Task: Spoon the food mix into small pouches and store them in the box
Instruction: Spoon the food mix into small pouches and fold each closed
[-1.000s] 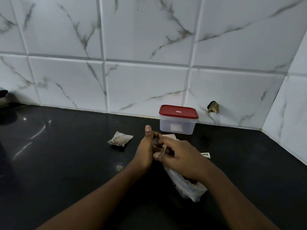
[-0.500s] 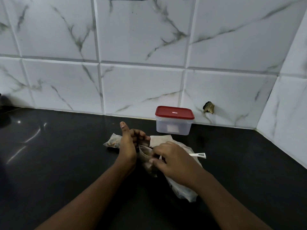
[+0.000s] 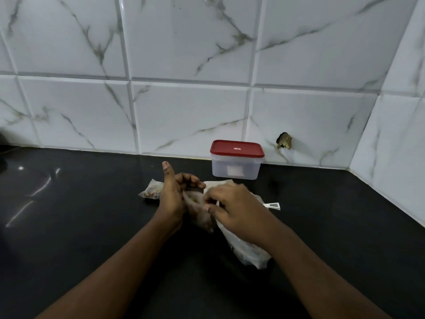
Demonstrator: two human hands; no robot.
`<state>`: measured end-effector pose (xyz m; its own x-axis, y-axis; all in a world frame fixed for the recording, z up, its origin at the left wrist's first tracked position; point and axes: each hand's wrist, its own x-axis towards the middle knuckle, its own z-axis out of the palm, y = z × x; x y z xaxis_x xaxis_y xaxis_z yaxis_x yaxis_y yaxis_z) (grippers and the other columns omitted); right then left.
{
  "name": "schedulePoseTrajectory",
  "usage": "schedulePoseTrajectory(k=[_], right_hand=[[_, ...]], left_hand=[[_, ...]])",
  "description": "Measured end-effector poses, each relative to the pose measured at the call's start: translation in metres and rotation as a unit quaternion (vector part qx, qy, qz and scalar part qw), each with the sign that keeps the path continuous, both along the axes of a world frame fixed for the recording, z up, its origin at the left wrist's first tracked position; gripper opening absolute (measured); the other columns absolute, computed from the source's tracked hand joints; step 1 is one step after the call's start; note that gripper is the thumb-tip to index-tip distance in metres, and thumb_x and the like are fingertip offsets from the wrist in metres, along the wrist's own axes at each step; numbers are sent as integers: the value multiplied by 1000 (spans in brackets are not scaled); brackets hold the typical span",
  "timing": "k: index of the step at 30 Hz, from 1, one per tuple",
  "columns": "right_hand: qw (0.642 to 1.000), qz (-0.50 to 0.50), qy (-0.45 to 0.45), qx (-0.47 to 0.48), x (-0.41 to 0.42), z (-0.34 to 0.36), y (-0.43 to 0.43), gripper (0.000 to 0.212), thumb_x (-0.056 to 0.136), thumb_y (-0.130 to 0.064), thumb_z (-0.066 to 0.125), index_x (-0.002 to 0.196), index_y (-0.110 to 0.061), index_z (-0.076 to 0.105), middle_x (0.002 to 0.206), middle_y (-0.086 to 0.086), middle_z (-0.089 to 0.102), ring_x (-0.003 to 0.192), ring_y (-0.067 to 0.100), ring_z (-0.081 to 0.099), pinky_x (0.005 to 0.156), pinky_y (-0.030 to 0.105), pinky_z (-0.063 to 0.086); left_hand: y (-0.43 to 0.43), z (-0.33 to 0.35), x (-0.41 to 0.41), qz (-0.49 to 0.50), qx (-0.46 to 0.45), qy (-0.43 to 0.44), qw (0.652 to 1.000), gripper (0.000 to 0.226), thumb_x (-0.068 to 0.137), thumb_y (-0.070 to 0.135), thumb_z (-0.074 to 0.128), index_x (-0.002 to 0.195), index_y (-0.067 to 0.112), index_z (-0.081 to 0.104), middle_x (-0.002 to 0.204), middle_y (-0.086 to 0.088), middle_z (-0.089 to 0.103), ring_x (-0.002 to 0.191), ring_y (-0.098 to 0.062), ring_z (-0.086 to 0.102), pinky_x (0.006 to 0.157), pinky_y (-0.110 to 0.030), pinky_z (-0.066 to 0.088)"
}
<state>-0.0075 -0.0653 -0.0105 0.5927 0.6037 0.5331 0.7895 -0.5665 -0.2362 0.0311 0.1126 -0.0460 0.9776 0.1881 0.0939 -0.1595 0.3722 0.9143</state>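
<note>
Between both hands is a small clear pouch with some food mix inside. My left hand grips its left edge, thumb pointing up. My right hand pinches the pouch's right edge; a white spoon handle sticks out behind this hand. A larger plastic bag of food mix lies under my right wrist. A filled small pouch lies on the counter just left of my left hand. The plastic box with a red lid, shut, stands at the wall behind the hands.
The black counter runs left and forward. White marble tiles form the back wall and a side wall at the right. A brass fitting sticks out of the wall right of the box. A dark object shows at the far left edge.
Both hands with the small pouch have moved left and nearer to the filled pouch on the counter. The spoon handle has come into view behind my right hand.
</note>
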Motion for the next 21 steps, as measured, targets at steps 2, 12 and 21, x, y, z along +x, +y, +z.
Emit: schedulePoseTrajectory(k=[2, 12, 21], right_hand=[[999, -1, 11, -41, -1, -4, 2, 8, 97, -24, 63, 91, -21, 68, 91, -5, 70, 90, 15, 56, 88, 47, 47], [999, 6, 42, 15, 0, -2, -2, 10, 96, -28, 66, 98, -26, 75, 91, -12, 71, 89, 6, 57, 83, 36, 44], [989, -21, 95, 110, -4, 0, 0, 9, 97, -19, 67, 96, -25, 73, 89, -14, 70, 89, 3, 63, 79, 20, 49]], left_hand=[[-1, -1, 0, -4, 6, 1, 1000, 93, 95, 81, 20, 82, 2, 66, 86, -23, 72, 75, -32, 64, 80, -43, 53], [1, 2, -8, -29, 12, -11, 999, 98, 94, 82, 17, 78, 1, 69, 84, -25, 73, 70, -31, 67, 71, -39, 55], [0, 8, -14, -73, 4, 1, 997, 99, 89, 86, 20, 78, 1, 68, 80, -22, 71, 69, -30, 68, 67, -36, 55]])
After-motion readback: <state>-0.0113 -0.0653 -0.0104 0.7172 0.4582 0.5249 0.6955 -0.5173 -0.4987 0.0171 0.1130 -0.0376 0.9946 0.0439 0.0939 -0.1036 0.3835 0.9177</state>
